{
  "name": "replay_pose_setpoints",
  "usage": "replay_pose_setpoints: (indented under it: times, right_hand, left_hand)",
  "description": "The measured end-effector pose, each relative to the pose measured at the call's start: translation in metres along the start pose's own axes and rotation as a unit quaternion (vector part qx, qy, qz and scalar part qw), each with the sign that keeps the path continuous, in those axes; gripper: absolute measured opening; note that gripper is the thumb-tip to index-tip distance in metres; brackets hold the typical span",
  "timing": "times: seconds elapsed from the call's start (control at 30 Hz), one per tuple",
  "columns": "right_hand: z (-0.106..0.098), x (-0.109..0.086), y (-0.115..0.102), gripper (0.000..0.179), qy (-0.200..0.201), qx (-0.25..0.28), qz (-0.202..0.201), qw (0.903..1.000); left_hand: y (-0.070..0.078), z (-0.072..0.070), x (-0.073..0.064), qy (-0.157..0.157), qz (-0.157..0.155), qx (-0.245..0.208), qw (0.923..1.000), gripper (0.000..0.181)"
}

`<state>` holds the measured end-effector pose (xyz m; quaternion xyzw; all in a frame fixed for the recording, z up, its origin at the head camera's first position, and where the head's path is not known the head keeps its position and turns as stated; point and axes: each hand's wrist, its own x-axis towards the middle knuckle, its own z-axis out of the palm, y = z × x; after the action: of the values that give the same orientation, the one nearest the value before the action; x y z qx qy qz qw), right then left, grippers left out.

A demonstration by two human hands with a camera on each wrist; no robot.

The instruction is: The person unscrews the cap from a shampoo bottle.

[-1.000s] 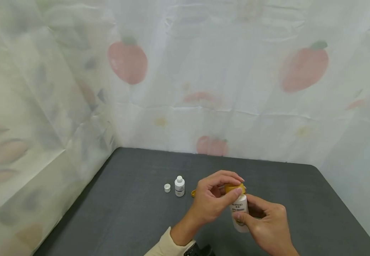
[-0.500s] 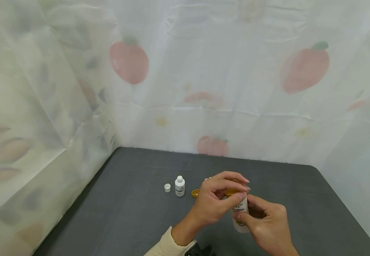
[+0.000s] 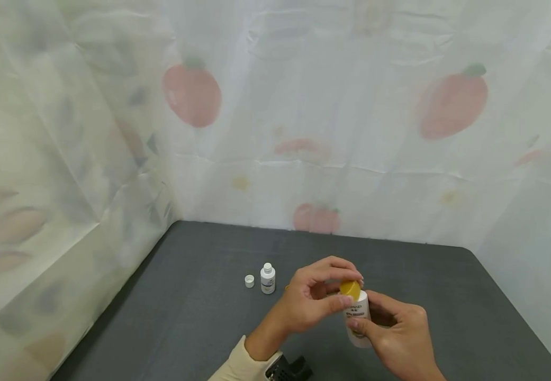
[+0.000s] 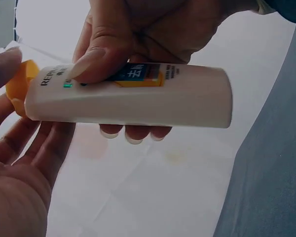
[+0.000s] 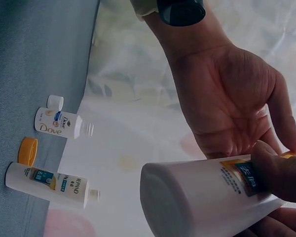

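Note:
My right hand (image 3: 401,330) grips a white shampoo bottle (image 3: 358,309), its thumb across the printed label. Between the left hand's thumb and fingers (image 3: 313,296) is a yellow cap (image 3: 350,289), tilted over the bottle's top. From the left wrist view, the cap (image 4: 23,84) sits askew at the bottle's end (image 4: 187,101); whether it has come fully off cannot be told. The right wrist view shows the bottle's base (image 5: 165,202) nearest the camera, with most of the cap hidden behind the right thumb.
On the dark table (image 3: 199,317) stand a small open Dove bottle (image 5: 56,122), its white cap (image 5: 55,102) beside it, and a second white bottle (image 5: 47,183) without a cap, next to another yellow cap (image 5: 28,151). A printed curtain (image 3: 237,132) encloses the table.
The left hand has drawn back slightly to the left, and the yellow cap has tipped, exposing the bottle's top edge. My right hand and the bottle stay in place.

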<state>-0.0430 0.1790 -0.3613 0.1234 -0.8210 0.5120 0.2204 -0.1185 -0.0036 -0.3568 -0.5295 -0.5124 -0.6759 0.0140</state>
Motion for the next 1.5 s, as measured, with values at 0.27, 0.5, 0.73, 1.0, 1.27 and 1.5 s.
replay_pose_setpoints:
  times: [0.27, 0.5, 0.73, 1.0, 1.27, 1.5]
  right_hand:
    - [-0.001, -0.002, 0.001, 0.036, 0.003, 0.000, -0.003, 1.0000]
    - [-0.001, -0.001, 0.003, 0.036, 0.004, -0.003, 0.010, 0.9999]
    - [-0.004, 0.001, 0.007, 0.040, -0.003, 0.012, 0.034, 0.9993]
    - [-0.006, 0.004, 0.012, 0.042, 0.000, 0.008, 0.034, 0.9994]
    - [-0.008, 0.005, 0.015, 0.043, 0.006, 0.008, 0.042, 0.9991]
    - [-0.013, 0.005, 0.015, 0.044, 0.018, 0.002, 0.028, 0.9995]
  left_hand:
    - [0.001, -0.002, 0.006, -0.018, 0.012, 0.084, 0.9962, 0.029]
    - [-0.001, -0.002, 0.013, -0.019, 0.042, 0.131, 0.9903, 0.017]
    - [-0.003, -0.002, 0.017, 0.012, 0.034, 0.162, 0.9861, 0.025]
    - [-0.007, 0.002, 0.019, 0.069, 0.035, 0.116, 0.9903, 0.034]
    - [-0.009, -0.001, 0.014, 0.129, -0.001, 0.102, 0.9863, 0.036]
    - [-0.016, -0.005, 0.009, 0.106, -0.025, 0.068, 0.9917, 0.040]
